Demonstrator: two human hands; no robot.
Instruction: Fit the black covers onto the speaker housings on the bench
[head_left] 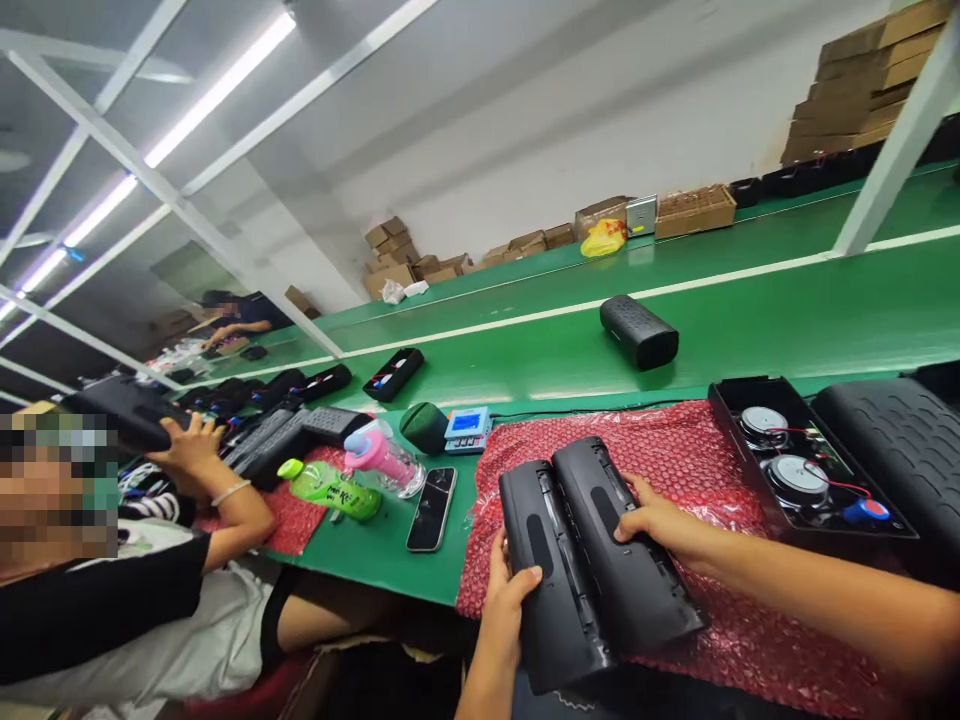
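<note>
Red bubble wrap [675,450] covers the green worktop [390,545] where two black speaker shells [592,560] lie side by side. Left hand [510,590] grips the nearer shell's edge, fingers curled around it; right hand [656,520] presses on the other, fingers together. Beyond runs a green conveyor belt [750,320] carrying a finished speaker [637,332], under fluorescent tubes [217,90] and stacked cartons [862,85].

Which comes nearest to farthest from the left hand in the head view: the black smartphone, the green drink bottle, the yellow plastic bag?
Measured from the left hand:
1. Black smartphone, just left, on the green table.
2. Green drink bottle, farther left, lying down.
3. Yellow plastic bag, far back by cardboard boxes.
</note>
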